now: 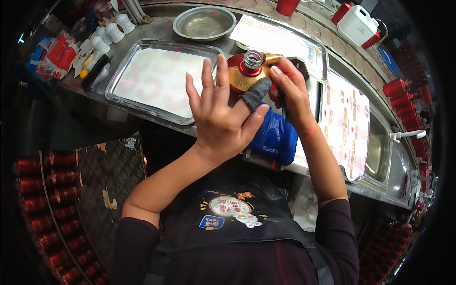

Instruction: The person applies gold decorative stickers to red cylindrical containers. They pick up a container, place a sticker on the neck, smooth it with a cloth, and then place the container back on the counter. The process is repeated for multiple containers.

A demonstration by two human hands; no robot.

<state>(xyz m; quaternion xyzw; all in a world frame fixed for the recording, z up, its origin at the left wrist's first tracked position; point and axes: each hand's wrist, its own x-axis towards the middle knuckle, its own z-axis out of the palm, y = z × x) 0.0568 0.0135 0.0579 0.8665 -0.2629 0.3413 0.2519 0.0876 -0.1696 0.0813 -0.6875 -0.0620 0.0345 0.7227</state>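
Note:
A red and gold bottle (241,80) with a bare clear glass mouth stands in front of me. My left hand (217,111) has its fingers spread. Its index finger wears a grey fabric sleeve (258,92), which presses on the bottle's shoulder. At the right of the bottle neck, my right hand (290,88) pinches a shiny gold foil strip (271,59) between thumb and fingers. A blue wrapped bundle (273,137) lies just below both hands at the counter's edge. The lower part of the bottle is hidden behind my hands.
A metal tray (114,88) with a white sheet lies to the left, a round metal basin (204,23) behind it. Printed label sheets (345,123) lie at right beside a sink (378,152). A white jug (357,23) stands at the back. Red bottles (61,178) are stacked lower left.

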